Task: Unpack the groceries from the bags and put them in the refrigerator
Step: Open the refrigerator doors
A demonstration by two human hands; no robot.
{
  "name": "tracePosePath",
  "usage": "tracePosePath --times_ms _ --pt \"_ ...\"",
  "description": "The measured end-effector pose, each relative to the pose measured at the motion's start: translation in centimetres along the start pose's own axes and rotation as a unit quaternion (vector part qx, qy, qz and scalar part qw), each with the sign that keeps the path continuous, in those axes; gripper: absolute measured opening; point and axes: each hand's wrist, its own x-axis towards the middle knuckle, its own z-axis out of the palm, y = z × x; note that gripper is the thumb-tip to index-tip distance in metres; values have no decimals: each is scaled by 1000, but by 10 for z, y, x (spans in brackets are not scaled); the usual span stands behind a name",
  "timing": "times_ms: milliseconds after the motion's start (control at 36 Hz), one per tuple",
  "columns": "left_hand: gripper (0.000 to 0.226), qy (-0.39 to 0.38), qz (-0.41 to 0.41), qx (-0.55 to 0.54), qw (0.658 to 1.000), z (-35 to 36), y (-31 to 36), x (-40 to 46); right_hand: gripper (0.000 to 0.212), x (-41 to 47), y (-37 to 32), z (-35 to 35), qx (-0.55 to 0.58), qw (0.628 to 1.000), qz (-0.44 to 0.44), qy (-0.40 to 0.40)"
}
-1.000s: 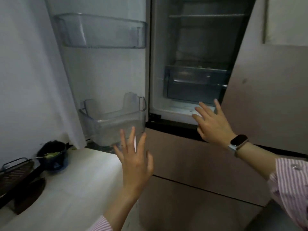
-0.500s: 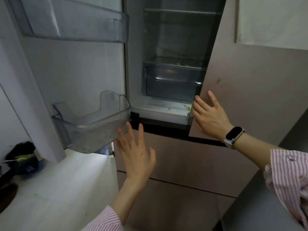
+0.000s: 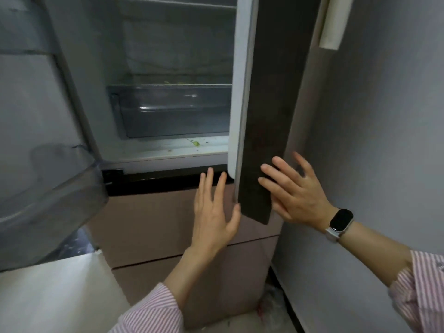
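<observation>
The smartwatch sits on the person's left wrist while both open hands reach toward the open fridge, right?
Not quite: the head view shows the smartwatch on the right wrist, just behind the right hand. The rest holds: the left hand is open too, and both reach toward the open fridge.

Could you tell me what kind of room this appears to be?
Most likely a home kitchen. An open refrigerator fills the view, with a clear crisper drawer inside and a door bin on the swung-out left door. A pale countertop sits beside it. Both hands, left and right, are empty.
</observation>
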Motion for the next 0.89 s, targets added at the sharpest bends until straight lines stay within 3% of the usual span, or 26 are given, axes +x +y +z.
tracePosePath --times_ms 167,361,556,889 --pt "73 -76 136 -42 987 38 55 10 50 -65 13 -57 -51 991 109 -52" --pt "70 -88 238 -12 967 66 99 4 54 -110 28 -103 -15 958 268 -105" --pt "83 -97 283 135 945 101 145 41 61 -132 47 -119 55 900 398 -171" --pt "83 -82 251 212 941 151 213 61 66 -169 105 -114 146 847 469 -203"
